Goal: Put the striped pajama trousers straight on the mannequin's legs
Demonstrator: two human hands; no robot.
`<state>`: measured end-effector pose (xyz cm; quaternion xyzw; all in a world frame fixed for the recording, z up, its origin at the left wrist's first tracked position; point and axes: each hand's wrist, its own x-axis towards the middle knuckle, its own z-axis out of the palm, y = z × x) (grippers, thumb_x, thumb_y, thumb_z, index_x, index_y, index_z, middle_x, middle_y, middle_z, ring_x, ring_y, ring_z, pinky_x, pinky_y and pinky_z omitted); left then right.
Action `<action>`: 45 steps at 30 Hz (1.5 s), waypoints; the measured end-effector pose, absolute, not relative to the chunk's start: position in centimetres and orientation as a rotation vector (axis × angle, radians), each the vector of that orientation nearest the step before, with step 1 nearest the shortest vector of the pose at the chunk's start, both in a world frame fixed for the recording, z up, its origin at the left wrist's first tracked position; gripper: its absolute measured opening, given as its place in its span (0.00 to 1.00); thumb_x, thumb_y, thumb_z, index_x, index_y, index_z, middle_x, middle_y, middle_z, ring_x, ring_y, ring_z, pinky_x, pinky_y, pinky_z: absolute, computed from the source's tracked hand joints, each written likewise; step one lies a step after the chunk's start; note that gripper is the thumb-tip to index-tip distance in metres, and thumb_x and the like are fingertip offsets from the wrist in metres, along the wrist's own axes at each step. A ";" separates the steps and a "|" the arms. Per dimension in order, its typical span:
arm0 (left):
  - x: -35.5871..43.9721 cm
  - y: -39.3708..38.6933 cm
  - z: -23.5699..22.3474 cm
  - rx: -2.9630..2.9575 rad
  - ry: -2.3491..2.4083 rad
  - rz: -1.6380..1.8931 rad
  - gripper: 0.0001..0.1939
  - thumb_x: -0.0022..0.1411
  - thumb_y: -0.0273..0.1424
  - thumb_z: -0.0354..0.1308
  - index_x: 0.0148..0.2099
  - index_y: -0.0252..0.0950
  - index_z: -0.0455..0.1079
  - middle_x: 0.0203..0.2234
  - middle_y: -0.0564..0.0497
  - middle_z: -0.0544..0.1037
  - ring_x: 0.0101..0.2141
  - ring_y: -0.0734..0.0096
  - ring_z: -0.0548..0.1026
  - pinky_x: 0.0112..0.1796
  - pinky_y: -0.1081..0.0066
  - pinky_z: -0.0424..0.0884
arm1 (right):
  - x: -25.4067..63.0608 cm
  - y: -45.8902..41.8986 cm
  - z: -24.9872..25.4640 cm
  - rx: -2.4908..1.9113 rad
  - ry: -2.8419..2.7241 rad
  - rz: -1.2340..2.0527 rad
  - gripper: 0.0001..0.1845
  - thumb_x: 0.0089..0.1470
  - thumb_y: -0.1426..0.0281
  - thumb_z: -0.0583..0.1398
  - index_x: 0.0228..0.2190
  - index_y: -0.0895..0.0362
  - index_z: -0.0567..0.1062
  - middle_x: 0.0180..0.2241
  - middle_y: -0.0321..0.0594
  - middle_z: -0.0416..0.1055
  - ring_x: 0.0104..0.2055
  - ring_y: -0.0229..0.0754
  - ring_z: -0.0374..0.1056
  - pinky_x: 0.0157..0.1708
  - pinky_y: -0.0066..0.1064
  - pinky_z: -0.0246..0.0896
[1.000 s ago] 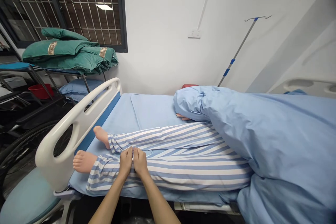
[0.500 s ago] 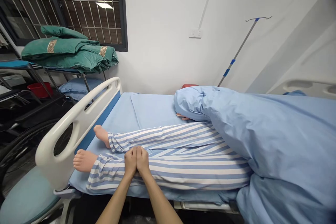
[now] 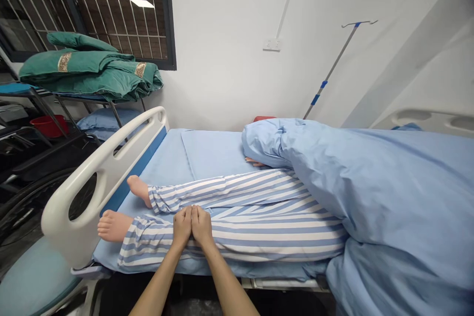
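Striped trousers [image 3: 274, 234] are worn on two outstretched legs, which are laid lengthwise on the light-blue sheet [image 3: 211, 150] of a bed. Two bare feet are exposed at the trouser cuffs: the near foot [image 3: 114, 226] is positioned close to the footboard [image 3: 105, 168], and the far foot [image 3: 138, 190] is turned toward it. The upper end of the trousers is covered by a bulky blue quilt [image 3: 355, 182].

The left hand [image 3: 182, 226] is clenched into a fist, with its knuckles uppermost. The right hand [image 3: 202, 226] is clenched in the same manner. Both fists are placed side by side, pressed together at the thumb side, above the lower part of the near trouser leg. Whether the fabric is touched, or anything is enclosed in the fists, cannot be determined.

Fingertips [image 3: 255, 162] of a lying figure are partly exposed beneath the quilt edge. A metal pole [image 3: 335, 65], fitted with hooks and blue clamps, is seen at a slant behind the bed. Green bedding [image 3: 92, 70] is piled on chairs beyond the footboard, below a barred window [image 3: 122, 5]. A round stool seat [image 3: 35, 276] is located beside the near corner of the footboard.
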<state>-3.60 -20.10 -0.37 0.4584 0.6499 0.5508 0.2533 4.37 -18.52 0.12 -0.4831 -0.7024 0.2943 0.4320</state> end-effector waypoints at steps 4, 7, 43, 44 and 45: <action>-2.3 -19.5 1.2 1.157 1.641 1.584 0.20 0.56 0.42 0.48 0.19 0.35 0.59 0.15 0.55 0.64 0.20 0.75 0.60 0.24 0.74 0.59 | 4.7 -18.2 0.2 -1.142 -1.650 0.821 0.24 0.60 0.63 0.43 0.20 0.57 0.68 0.19 0.38 0.67 0.22 0.37 0.60 0.24 0.27 0.47; -1.1 -19.1 2.0 1.073 1.592 1.660 0.20 0.56 0.42 0.49 0.18 0.36 0.56 0.13 0.57 0.60 0.19 0.77 0.58 0.23 0.75 0.58 | 5.0 -18.0 0.4 -1.126 -1.533 0.866 0.24 0.60 0.62 0.43 0.19 0.57 0.66 0.19 0.38 0.66 0.22 0.37 0.59 0.23 0.27 0.49; 2.6 -19.2 1.7 1.095 1.685 1.555 0.19 0.56 0.42 0.48 0.19 0.36 0.59 0.14 0.55 0.63 0.20 0.76 0.60 0.24 0.74 0.57 | 8.1 -17.9 0.7 -1.166 -1.360 0.912 0.22 0.58 0.60 0.45 0.18 0.56 0.62 0.17 0.34 0.62 0.21 0.36 0.57 0.23 0.27 0.49; 2.6 -19.2 1.4 1.126 1.701 1.541 0.19 0.56 0.42 0.48 0.19 0.36 0.60 0.14 0.55 0.64 0.20 0.75 0.60 0.24 0.74 0.58 | 8.0 -17.9 0.7 -1.158 -1.350 0.915 0.21 0.58 0.61 0.46 0.18 0.56 0.62 0.17 0.34 0.61 0.21 0.36 0.56 0.22 0.27 0.49; 2.5 -19.3 1.0 1.159 1.717 1.525 0.20 0.56 0.43 0.48 0.20 0.35 0.61 0.14 0.55 0.65 0.20 0.75 0.61 0.24 0.74 0.58 | 8.0 -17.9 0.6 -1.151 -1.342 0.917 0.21 0.58 0.61 0.46 0.17 0.56 0.62 0.17 0.33 0.61 0.21 0.36 0.56 0.22 0.27 0.49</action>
